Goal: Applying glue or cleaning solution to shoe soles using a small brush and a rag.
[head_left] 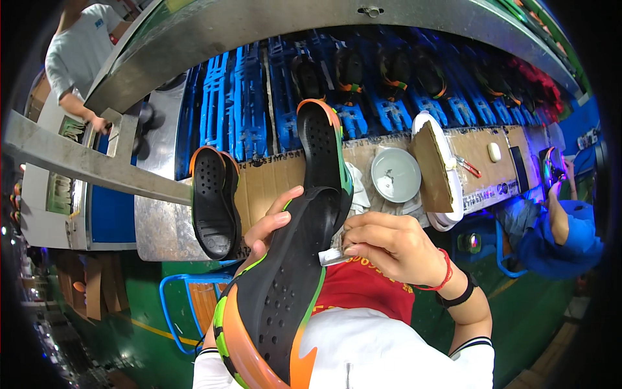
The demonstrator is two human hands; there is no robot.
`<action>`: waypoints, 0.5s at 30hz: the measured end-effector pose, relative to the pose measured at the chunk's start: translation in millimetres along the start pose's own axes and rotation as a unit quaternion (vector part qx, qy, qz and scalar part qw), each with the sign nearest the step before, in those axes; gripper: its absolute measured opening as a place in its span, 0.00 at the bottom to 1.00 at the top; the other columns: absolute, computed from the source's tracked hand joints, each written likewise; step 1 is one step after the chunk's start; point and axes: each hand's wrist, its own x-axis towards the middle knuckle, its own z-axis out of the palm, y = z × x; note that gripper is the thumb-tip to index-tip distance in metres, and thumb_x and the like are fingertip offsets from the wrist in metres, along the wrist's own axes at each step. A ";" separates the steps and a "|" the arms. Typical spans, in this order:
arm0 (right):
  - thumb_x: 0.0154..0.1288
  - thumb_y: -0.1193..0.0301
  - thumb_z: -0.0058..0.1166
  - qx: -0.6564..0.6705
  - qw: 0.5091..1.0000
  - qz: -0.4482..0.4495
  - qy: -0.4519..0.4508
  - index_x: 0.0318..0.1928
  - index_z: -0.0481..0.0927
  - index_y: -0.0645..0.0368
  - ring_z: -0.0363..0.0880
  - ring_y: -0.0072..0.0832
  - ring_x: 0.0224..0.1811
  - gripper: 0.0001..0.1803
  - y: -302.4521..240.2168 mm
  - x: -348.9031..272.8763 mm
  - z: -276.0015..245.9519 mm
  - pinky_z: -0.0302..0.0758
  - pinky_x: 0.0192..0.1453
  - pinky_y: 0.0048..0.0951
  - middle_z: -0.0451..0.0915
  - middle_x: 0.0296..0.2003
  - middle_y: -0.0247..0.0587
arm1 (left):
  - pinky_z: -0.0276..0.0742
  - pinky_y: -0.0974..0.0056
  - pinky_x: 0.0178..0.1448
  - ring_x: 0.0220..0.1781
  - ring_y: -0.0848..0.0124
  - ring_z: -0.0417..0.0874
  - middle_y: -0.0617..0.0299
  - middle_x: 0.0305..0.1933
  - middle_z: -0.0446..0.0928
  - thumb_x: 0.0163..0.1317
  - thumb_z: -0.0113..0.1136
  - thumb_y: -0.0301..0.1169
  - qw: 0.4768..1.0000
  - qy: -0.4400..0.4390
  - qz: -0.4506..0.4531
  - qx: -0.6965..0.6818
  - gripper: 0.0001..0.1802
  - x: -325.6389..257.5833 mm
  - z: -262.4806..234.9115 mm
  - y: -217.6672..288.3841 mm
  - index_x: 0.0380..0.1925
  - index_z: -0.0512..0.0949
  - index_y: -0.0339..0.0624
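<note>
A black shoe sole (275, 292) with an orange and green sidewall is tilted close to my body. My left hand (269, 223) grips it by its far left edge, the fingertips showing over the rim and the thumb hidden. Pinched in my right hand (389, 243) is a small brush (333, 257) with a pale, flat tip, which meets the sole's right edge near its middle. Just beyond the held sole, a second sole (319, 139) lies on the bench, partly covered by it. A pair of dark soles (215, 201) rests farther left.
On the cardboard-covered bench (259, 188) stand a pale bowl (408, 185), a white cloth (357, 188) and a white holder with cardboard (435, 172). A red-handled tool (468, 167) lies right. Blue racks (251, 97) carry soles behind. Co-workers are at far left and right.
</note>
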 end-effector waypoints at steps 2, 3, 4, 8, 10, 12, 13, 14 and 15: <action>0.57 0.78 0.60 0.011 1.000 -0.002 -0.002 0.37 0.80 0.64 0.81 0.42 0.35 0.06 0.1 -0.4 0.4 0.78 0.38 0.34 0.80 0.37 0.45 | 0.67 0.41 0.66 0.66 0.37 0.66 0.19 0.66 0.51 0.74 0.24 0.54 1.000 -0.014 -0.005 0.003 0.31 0.4 -7.3 -2.6 0.57 0.66 0.40; 0.58 0.79 0.60 0.019 1.000 -0.001 0.001 0.36 0.80 0.64 0.81 0.43 0.35 0.06 0.8 -0.8 0.8 0.78 0.38 0.34 0.80 0.37 0.45 | 0.67 0.40 0.67 0.66 0.37 0.66 0.20 0.66 0.51 0.74 0.25 0.54 1.000 -0.028 -0.011 0.005 0.32 0.9 -9.7 -3.0 0.57 0.66 0.40; 0.58 0.79 0.59 0.026 1.000 0.001 0.004 0.36 0.80 0.65 0.81 0.43 0.36 0.06 1.7 -1.3 1.4 0.78 0.39 0.34 0.80 0.37 0.45 | 0.67 0.40 0.67 0.66 0.37 0.66 0.20 0.66 0.51 0.74 0.25 0.54 1.000 -0.028 -0.010 0.005 0.32 0.8 -10.5 -2.8 0.57 0.66 0.40; 0.58 0.79 0.59 0.048 0.999 0.012 0.004 0.36 0.80 0.65 0.82 0.42 0.37 0.06 5.8 -1.4 0.8 0.78 0.39 0.34 0.80 0.37 0.46 | 0.66 0.40 0.67 0.66 0.37 0.65 0.21 0.66 0.51 0.74 0.25 0.53 0.999 -0.009 -0.030 0.002 0.30 1.4 -9.7 -8.1 0.57 0.66 0.41; 0.58 0.79 0.59 0.061 0.998 0.015 0.015 0.37 0.80 0.66 0.82 0.42 0.36 0.06 7.8 -1.0 -0.3 0.78 0.40 0.33 0.80 0.36 0.46 | 0.65 0.40 0.68 0.66 0.37 0.65 0.22 0.66 0.52 0.75 0.25 0.52 1.000 0.001 -0.027 0.002 0.30 3.3 -11.6 -11.4 0.57 0.67 0.41; 0.59 0.79 0.59 0.061 0.998 0.017 0.026 0.37 0.80 0.67 0.82 0.41 0.37 0.05 5.5 -3.2 -3.3 0.78 0.40 0.32 0.81 0.36 0.46 | 0.66 0.43 0.68 0.67 0.41 0.66 0.28 0.68 0.54 0.75 0.26 0.52 0.998 -0.005 -0.068 0.004 0.29 7.1 -13.0 -9.2 0.58 0.67 0.43; 0.59 0.80 0.59 0.063 0.997 0.021 0.036 0.37 0.80 0.67 0.83 0.40 0.37 0.05 3.1 -4.6 -5.5 0.78 0.41 0.31 0.81 0.36 0.47 | 0.66 0.43 0.68 0.67 0.41 0.66 0.28 0.68 0.54 0.75 0.26 0.52 0.998 -0.011 -0.062 0.003 0.29 9.0 -7.0 -4.8 0.58 0.67 0.43; 0.59 0.80 0.59 0.051 0.998 0.012 0.041 0.37 0.80 0.67 0.83 0.40 0.37 0.05 0.9 -7.0 -7.8 0.78 0.41 0.31 0.81 0.36 0.47 | 0.68 0.50 0.67 0.66 0.48 0.68 0.33 0.67 0.59 0.72 0.38 0.42 0.991 0.033 -0.098 0.086 0.21 12.6 3.1 2.6 0.58 0.67 0.43; 0.59 0.80 0.58 0.066 0.994 0.033 0.080 0.37 0.80 0.68 0.83 0.38 0.38 0.05 0.5 -10.4 -9.6 0.78 0.42 0.30 0.81 0.37 0.47 | 0.70 0.58 0.65 0.65 0.54 0.70 0.37 0.66 0.63 0.70 0.51 0.33 0.975 0.076 -0.128 0.167 0.19 21.3 13.8 9.9 0.59 0.66 0.44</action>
